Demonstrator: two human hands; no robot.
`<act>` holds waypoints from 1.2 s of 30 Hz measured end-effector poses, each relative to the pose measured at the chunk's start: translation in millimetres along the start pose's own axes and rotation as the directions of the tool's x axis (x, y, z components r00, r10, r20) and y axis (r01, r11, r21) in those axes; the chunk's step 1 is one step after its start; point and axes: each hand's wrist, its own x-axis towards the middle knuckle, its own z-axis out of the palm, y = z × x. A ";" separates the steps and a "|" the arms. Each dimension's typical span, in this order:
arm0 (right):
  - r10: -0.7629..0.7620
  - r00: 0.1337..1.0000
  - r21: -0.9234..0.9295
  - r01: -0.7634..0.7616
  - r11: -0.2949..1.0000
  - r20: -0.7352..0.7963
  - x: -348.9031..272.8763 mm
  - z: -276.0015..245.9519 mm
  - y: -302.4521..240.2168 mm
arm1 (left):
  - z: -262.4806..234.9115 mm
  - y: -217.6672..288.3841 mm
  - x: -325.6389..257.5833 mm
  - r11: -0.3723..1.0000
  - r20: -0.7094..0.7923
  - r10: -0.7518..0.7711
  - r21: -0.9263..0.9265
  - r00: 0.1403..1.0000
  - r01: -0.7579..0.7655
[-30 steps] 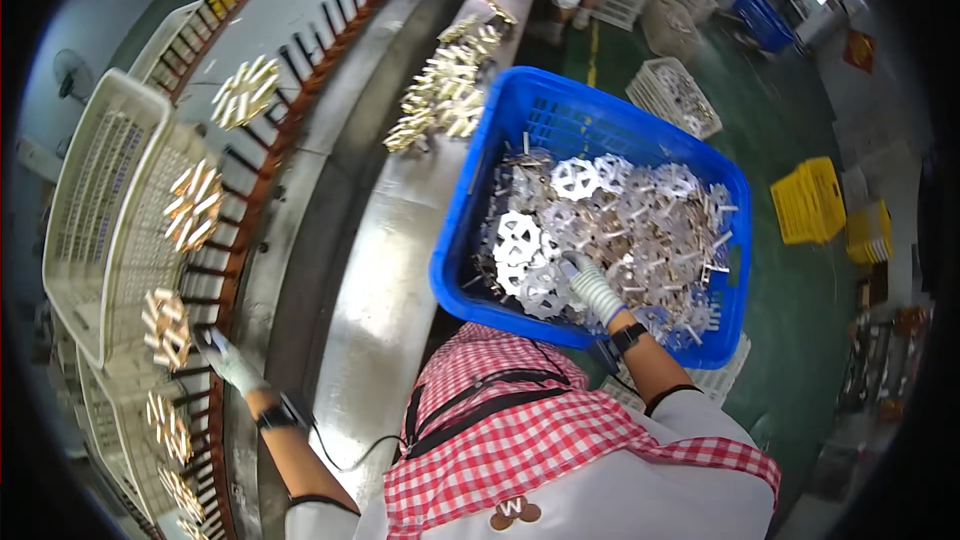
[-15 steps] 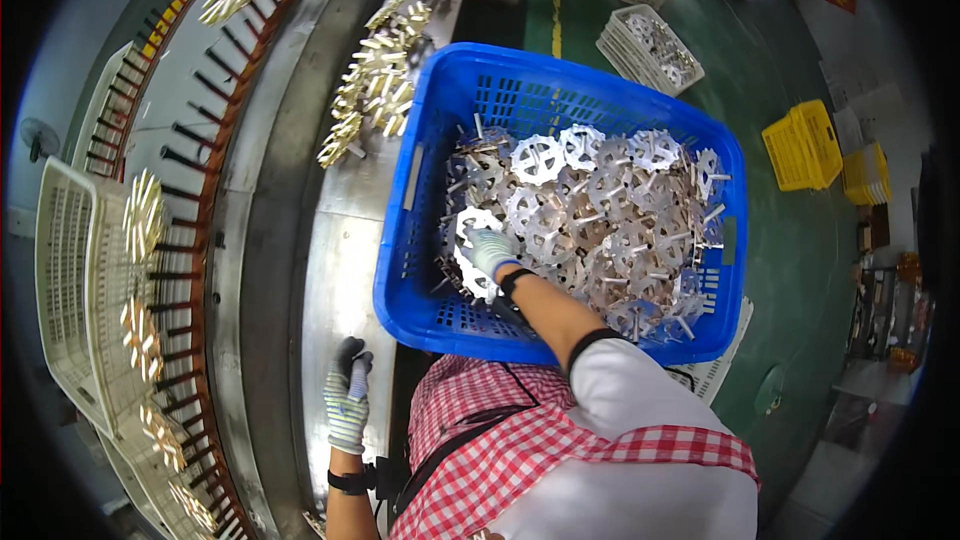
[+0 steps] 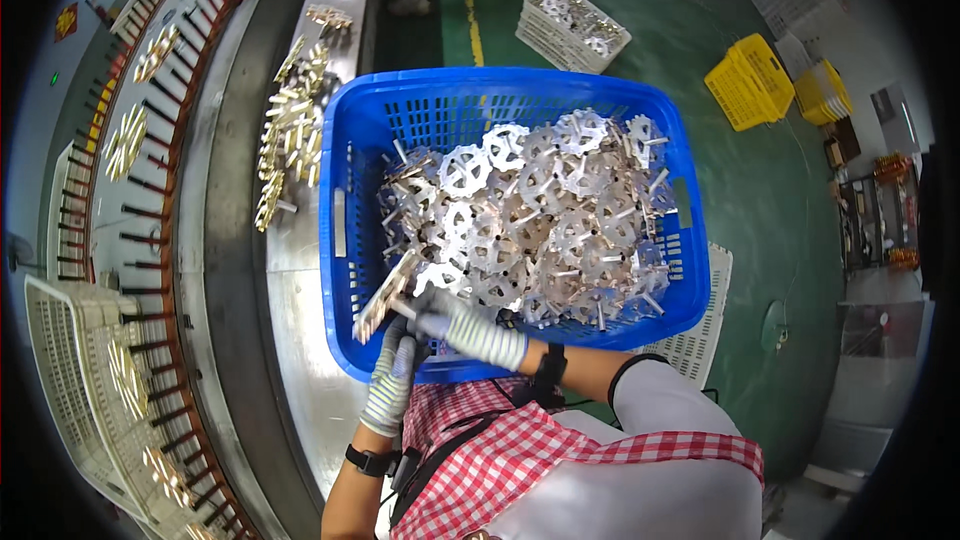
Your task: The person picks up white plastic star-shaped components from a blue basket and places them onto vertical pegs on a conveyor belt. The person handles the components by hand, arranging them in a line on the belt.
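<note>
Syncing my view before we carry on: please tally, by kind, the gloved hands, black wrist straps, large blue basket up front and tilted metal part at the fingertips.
Gloved hands: 2, left hand and right hand
Black wrist straps: 2
Large blue basket: 1
Tilted metal part: 1
Total: 6

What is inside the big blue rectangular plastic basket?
Silvery toothed metal discs, some with short rods, lie heaped inside the basket. Whatever lies beneath the upper discs is covered.

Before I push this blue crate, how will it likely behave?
The blue crate is probably heavy, with so many metal pieces heaped inside. It looks like moulded plastic, so likely stiff, and its broad, boxy shape should resist tipping.
</note>
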 end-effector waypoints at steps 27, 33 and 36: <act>-0.167 0.879 -0.372 -0.353 -0.859 -0.447 106.5 -345.6 -215.1 | -8.3 79.4 -73.7 0.959 -0.254 0.040 -0.264 0.966 -0.109; -0.288 0.683 -0.272 -0.588 -0.762 -0.671 38.7 -395.5 -231.0 | -35.8 65.7 -79.9 0.914 -0.240 0.051 -0.380 0.969 -0.142; -0.354 0.680 -0.524 -0.727 -0.444 -0.642 -1.2 -364.5 -255.5 | -49.6 78.6 -83.7 0.883 -0.301 0.152 -0.387 0.941 -0.266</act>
